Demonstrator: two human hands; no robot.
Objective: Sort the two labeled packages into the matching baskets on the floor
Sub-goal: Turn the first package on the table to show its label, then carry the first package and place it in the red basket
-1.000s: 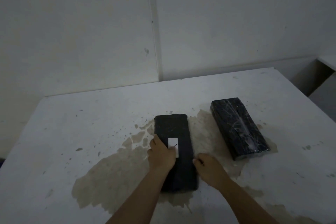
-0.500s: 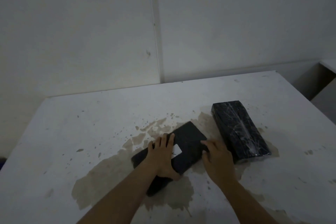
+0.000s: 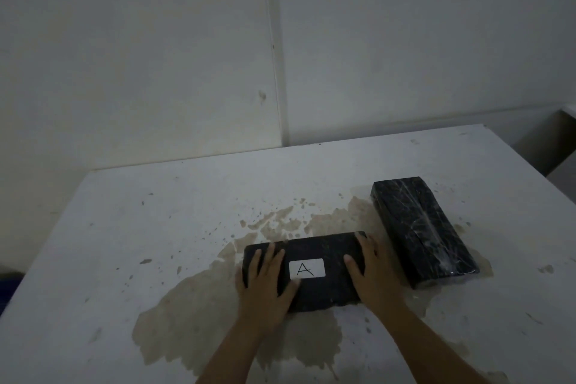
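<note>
A black wrapped package (image 3: 311, 252) lies crosswise on the white table (image 3: 156, 227), its white label (image 3: 307, 268) marked "A" facing up. My left hand (image 3: 265, 280) rests flat on its left end, fingers spread over the top. My right hand (image 3: 372, 274) holds its right end, fingers over the far edge. A second black package (image 3: 420, 227), shiny with clear wrap, lies to the right, pointing away from me; no label shows on it. No baskets are in view.
A large brownish stain (image 3: 218, 321) spreads over the table under and around the packages. A white wall (image 3: 187, 56) stands right behind the table. At the right edge a gap and another white surface (image 3: 568, 109) show.
The labeled package has turned from lengthwise to crosswise under both hands. The label, partly covered before, now shows its "A". The second package has not moved.
</note>
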